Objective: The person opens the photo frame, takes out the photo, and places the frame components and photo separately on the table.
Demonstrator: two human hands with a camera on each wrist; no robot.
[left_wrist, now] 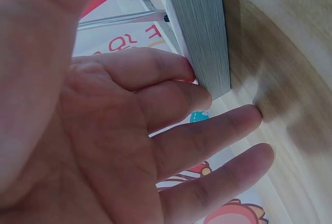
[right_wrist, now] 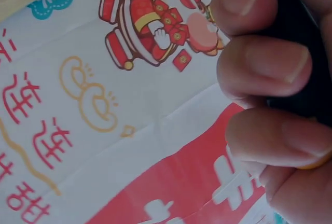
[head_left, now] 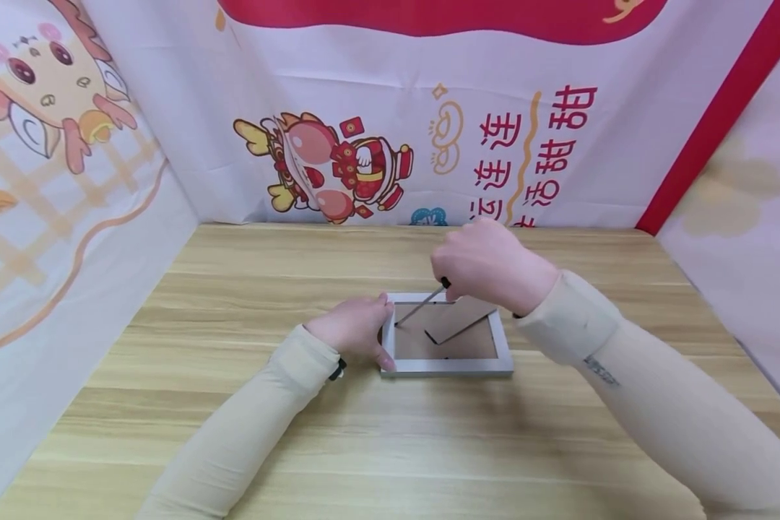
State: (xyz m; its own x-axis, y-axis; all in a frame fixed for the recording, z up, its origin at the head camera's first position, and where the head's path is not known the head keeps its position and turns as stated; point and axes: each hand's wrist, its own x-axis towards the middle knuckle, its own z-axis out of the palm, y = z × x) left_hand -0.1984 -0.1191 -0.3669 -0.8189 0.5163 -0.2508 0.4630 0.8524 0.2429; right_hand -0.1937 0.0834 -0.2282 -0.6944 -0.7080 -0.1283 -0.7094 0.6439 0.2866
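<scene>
A silver-grey picture frame (head_left: 451, 366) lies back side up on the table, its brown backing board (head_left: 411, 345) showing and a stand flap (head_left: 466, 320) slanting over it. My left hand (head_left: 356, 328) rests against the frame's left side, thumb at the near corner. In the left wrist view, two fingertips touch the frame's side (left_wrist: 199, 32) while the other fingers stretch past it. My right hand (head_left: 490, 263) grips a screwdriver by its black handle (right_wrist: 298, 16), above the frame's far edge. The screwdriver's shaft (head_left: 422, 303) slants down to the frame's left inner edge.
The wood-grain table (head_left: 266, 282) extends around the frame on all sides. A printed white and red cloth (head_left: 377, 79) hangs along its back edge, with more cloth at the left (head_left: 97, 238) and right (head_left: 741, 238).
</scene>
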